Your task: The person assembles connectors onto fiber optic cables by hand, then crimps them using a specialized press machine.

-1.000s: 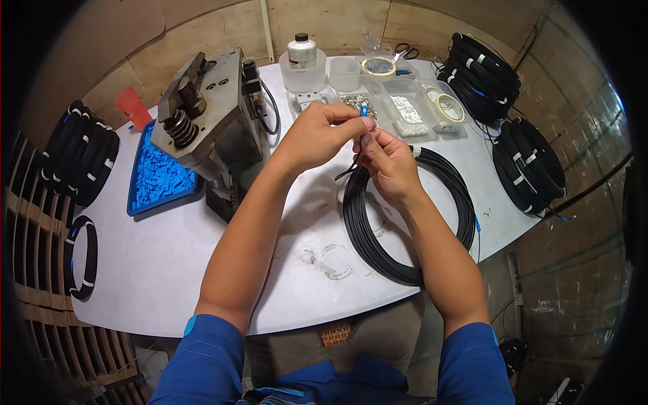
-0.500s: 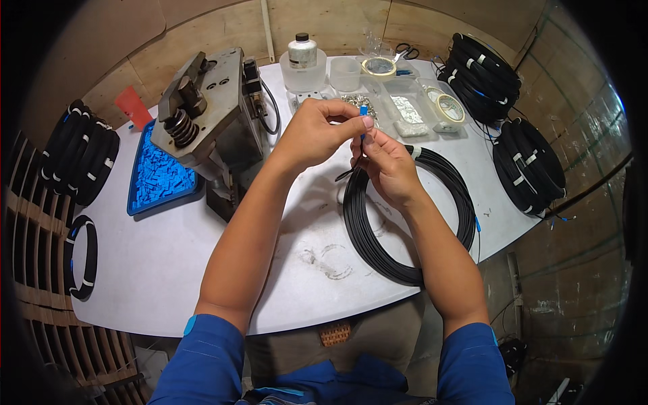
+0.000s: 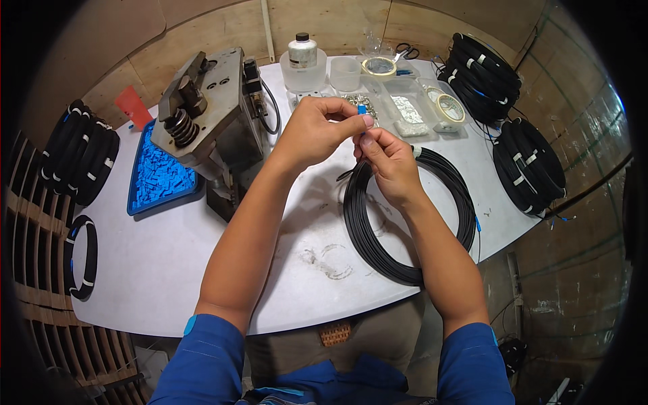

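My left hand (image 3: 322, 131) pinches a small blue sleeve (image 3: 362, 109) between thumb and fingers above the middle of the table. Just below it, my right hand (image 3: 388, 162) is closed on the end of a black cable (image 3: 345, 175), touching the left fingertips. The lower part of the sleeve is hidden by my fingers, so I cannot see how far the cable sits inside it. A large coil of black cable (image 3: 361, 233) lies flat under my right forearm, with another blue sleeve (image 3: 478, 224) at its right edge.
A metal press (image 3: 226, 101) stands left of my hands, beside a blue tray (image 3: 138, 210) of small blue sleeves. Clear bins (image 3: 442, 131), tape rolls (image 3: 450, 108) and a white bottle (image 3: 302, 52) occupy the back. Black cable coils (image 3: 530, 158) are stacked at right and left (image 3: 79, 154).
The blue sleeve has shifted slightly and less of it shows above my left fingertips. My right fingers have moved a little against the left ones; the arms stay nearly still.
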Demonstrator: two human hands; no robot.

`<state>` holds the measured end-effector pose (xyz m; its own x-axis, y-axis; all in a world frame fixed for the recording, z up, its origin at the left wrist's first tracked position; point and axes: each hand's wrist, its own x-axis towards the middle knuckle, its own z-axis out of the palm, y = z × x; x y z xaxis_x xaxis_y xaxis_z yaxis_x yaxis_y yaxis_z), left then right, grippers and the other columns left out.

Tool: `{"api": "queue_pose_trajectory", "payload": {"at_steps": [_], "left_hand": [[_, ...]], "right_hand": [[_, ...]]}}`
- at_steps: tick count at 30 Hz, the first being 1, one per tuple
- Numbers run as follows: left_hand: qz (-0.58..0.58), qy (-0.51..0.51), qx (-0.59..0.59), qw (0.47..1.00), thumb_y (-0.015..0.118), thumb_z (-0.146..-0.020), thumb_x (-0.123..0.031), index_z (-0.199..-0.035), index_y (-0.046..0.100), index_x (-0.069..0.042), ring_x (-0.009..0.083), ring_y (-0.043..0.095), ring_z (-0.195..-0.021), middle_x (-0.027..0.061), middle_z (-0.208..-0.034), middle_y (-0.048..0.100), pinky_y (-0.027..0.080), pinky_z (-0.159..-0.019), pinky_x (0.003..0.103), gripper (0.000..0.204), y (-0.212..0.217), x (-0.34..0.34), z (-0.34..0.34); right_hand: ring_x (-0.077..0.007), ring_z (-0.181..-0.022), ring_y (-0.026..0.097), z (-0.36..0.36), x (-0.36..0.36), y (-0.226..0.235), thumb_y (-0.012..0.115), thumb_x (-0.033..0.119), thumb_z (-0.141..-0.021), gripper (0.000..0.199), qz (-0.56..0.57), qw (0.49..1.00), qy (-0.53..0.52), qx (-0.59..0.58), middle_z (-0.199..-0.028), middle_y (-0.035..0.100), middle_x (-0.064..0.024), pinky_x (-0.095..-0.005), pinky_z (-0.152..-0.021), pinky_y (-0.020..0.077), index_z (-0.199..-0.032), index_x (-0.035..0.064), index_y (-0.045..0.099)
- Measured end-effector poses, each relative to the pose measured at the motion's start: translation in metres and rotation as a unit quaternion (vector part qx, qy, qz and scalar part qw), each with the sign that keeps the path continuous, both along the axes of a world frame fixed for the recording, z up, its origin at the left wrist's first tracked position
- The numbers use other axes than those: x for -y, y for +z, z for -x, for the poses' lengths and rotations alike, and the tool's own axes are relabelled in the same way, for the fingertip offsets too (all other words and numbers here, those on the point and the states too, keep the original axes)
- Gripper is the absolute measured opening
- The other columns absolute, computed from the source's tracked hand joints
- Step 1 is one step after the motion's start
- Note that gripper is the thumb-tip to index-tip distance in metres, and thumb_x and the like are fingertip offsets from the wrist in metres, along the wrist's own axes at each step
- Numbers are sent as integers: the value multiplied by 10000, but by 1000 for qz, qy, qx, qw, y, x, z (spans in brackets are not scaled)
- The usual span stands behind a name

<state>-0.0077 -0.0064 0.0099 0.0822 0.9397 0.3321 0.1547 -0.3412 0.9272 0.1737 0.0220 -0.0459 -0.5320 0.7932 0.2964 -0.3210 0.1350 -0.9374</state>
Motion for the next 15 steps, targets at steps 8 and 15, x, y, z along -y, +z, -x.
{"api": "queue_pose_trajectory", "payload": {"at_steps": [8, 15], "left_hand": [[8, -12, 34, 999, 774, -950, -161, -886, 724, 20, 86, 632, -762, 33, -809, 706, 514, -696, 251, 198, 0, 0, -4], [11, -68, 106, 992, 762, -933, -143, -859, 722, 41, 125, 672, -667, 81, -750, 726, 533, -622, 271, 202, -1, 0, -6]], "right_hand": [[-70, -834, 566, -1, -2, -2, 638, 272, -1062, 249, -13, 1000, -12, 2, -894, 666, 2, -250, -798, 465, -1059, 31, 700], [-82, -854, 548, 0, 3, 1, 598, 258, -1082, 224, -22, 999, -20, 15, -914, 630, 6, -256, -802, 451, -1028, 50, 662]]}}
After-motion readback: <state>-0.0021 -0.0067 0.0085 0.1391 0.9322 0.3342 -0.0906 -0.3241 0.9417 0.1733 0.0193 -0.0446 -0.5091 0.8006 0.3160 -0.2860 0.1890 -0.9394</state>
